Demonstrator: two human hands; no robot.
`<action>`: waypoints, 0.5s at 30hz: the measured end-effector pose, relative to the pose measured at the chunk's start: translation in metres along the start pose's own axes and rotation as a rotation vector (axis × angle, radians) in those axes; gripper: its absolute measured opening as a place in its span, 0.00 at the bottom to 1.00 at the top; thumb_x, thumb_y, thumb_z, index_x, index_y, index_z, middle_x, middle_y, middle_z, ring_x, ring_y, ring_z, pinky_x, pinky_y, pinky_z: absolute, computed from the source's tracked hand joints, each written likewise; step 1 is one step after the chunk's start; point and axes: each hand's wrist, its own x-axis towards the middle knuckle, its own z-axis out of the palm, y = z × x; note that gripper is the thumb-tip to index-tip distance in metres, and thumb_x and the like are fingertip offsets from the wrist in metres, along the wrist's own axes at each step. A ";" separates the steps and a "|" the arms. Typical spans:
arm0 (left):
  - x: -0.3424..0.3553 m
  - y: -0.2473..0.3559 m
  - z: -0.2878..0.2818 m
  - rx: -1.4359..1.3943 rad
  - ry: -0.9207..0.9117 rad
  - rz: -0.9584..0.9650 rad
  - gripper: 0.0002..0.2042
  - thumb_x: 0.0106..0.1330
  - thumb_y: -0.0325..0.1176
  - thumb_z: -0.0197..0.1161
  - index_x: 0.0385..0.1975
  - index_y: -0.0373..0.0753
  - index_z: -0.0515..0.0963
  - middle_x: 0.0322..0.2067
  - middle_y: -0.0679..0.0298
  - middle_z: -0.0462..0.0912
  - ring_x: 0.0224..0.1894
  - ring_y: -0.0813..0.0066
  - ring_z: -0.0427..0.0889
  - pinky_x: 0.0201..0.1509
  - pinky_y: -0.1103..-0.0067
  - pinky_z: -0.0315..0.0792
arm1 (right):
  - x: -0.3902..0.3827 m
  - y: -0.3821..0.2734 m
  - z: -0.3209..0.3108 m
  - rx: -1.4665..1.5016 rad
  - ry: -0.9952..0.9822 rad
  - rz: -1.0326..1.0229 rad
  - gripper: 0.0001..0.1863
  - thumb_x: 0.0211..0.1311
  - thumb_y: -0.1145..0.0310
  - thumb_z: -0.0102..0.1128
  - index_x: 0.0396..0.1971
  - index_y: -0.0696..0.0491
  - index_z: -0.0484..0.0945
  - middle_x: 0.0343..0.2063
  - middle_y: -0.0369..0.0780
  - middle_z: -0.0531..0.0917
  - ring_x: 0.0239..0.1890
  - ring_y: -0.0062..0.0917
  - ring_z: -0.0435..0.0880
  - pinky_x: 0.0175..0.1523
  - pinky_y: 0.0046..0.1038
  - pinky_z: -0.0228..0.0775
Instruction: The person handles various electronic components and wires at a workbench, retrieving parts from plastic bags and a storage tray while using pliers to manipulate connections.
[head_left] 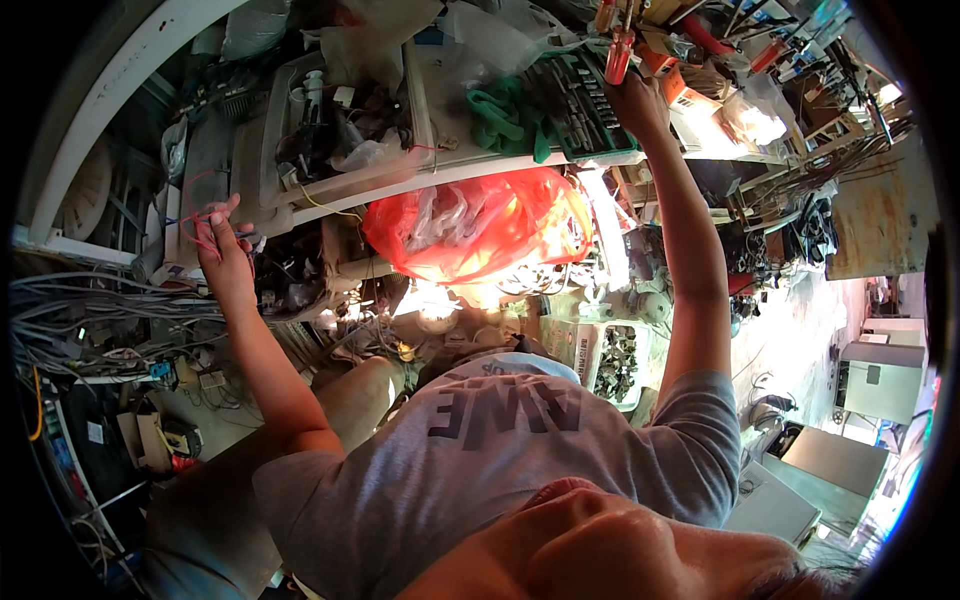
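Observation:
Thin red and blue wires are pinched in my left hand, raised at the left beside the shelf's edge. My right hand is up at the top right, gripping a red-handled screwdriver. Just left of that hand lies a dark green tool case with metal pieces in rows, and a green cloth is next to it. A clear plastic bin of dark parts and crumpled bags sits on the same shelf, between my two hands.
A red plastic bag hangs below the shelf. Grey cables crowd the left. A tub of small metal parts is lower down. Boxes and tools pack the upper right; metal cabinets stand at the right.

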 end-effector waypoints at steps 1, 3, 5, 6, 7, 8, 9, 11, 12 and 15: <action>-0.003 -0.003 -0.005 0.002 -0.001 -0.013 0.15 0.74 0.46 0.44 0.44 0.40 0.69 0.44 0.62 0.80 0.30 0.84 0.73 0.28 0.86 0.65 | 0.003 -0.003 0.006 -0.039 0.046 -0.004 0.24 0.58 0.50 0.55 0.46 0.53 0.76 0.50 0.52 0.73 0.51 0.48 0.76 0.53 0.44 0.69; -0.009 -0.008 -0.016 0.008 -0.005 -0.042 0.15 0.74 0.46 0.43 0.43 0.41 0.70 0.44 0.63 0.79 0.30 0.84 0.73 0.28 0.86 0.66 | 0.008 -0.011 0.018 -0.116 0.135 -0.011 0.23 0.58 0.50 0.55 0.45 0.53 0.77 0.50 0.51 0.73 0.52 0.46 0.75 0.53 0.44 0.70; -0.016 -0.010 -0.019 0.028 0.020 -0.041 0.15 0.75 0.45 0.43 0.43 0.41 0.70 0.38 0.66 0.79 0.30 0.85 0.73 0.29 0.85 0.65 | 0.014 -0.013 0.026 -0.134 0.152 0.079 0.29 0.58 0.45 0.52 0.52 0.50 0.73 0.54 0.48 0.71 0.58 0.43 0.69 0.59 0.44 0.62; -0.018 -0.013 -0.022 0.039 0.035 -0.040 0.15 0.75 0.45 0.43 0.43 0.41 0.70 0.36 0.67 0.78 0.30 0.85 0.73 0.29 0.85 0.64 | 0.011 -0.018 0.024 -0.144 0.125 0.123 0.34 0.55 0.43 0.53 0.56 0.50 0.69 0.58 0.47 0.68 0.61 0.42 0.66 0.61 0.43 0.59; -0.021 -0.016 -0.027 0.054 0.054 -0.042 0.15 0.75 0.45 0.43 0.43 0.41 0.70 0.35 0.68 0.78 0.30 0.85 0.72 0.30 0.84 0.64 | 0.009 -0.023 0.024 -0.153 0.093 0.163 0.39 0.53 0.40 0.55 0.61 0.50 0.66 0.61 0.46 0.66 0.64 0.42 0.62 0.64 0.43 0.56; -0.021 -0.022 -0.029 0.039 0.077 -0.026 0.15 0.75 0.45 0.43 0.44 0.40 0.70 0.32 0.71 0.76 0.29 0.85 0.72 0.30 0.84 0.62 | 0.011 -0.022 0.024 -0.172 0.092 0.163 0.41 0.53 0.40 0.54 0.62 0.49 0.63 0.63 0.46 0.64 0.65 0.42 0.61 0.65 0.43 0.55; -0.021 -0.025 -0.032 0.043 0.094 -0.021 0.16 0.75 0.46 0.44 0.44 0.40 0.70 0.31 0.71 0.76 0.29 0.85 0.71 0.30 0.84 0.62 | 0.012 -0.018 0.025 -0.186 0.089 0.160 0.42 0.53 0.39 0.53 0.64 0.49 0.61 0.64 0.46 0.62 0.66 0.41 0.59 0.65 0.43 0.53; -0.018 -0.037 -0.036 0.087 0.140 0.044 0.16 0.74 0.46 0.44 0.43 0.39 0.71 0.30 0.70 0.76 0.28 0.84 0.72 0.31 0.83 0.64 | 0.010 -0.018 0.024 -0.222 0.147 0.131 0.44 0.54 0.40 0.52 0.67 0.48 0.54 0.67 0.45 0.58 0.66 0.43 0.59 0.65 0.44 0.54; -0.017 -0.038 -0.035 0.104 0.176 0.059 0.16 0.74 0.45 0.45 0.42 0.38 0.71 0.30 0.70 0.76 0.28 0.82 0.72 0.33 0.81 0.66 | 0.003 -0.025 0.017 -0.231 0.136 0.099 0.45 0.55 0.40 0.52 0.68 0.47 0.51 0.67 0.46 0.56 0.66 0.43 0.59 0.65 0.45 0.54; -0.009 -0.053 -0.035 0.146 0.248 0.125 0.15 0.74 0.43 0.46 0.42 0.36 0.71 0.28 0.68 0.75 0.28 0.81 0.71 0.35 0.80 0.67 | -0.014 -0.032 0.008 -0.281 0.213 0.021 0.38 0.59 0.40 0.49 0.66 0.45 0.58 0.63 0.46 0.63 0.64 0.45 0.62 0.62 0.49 0.55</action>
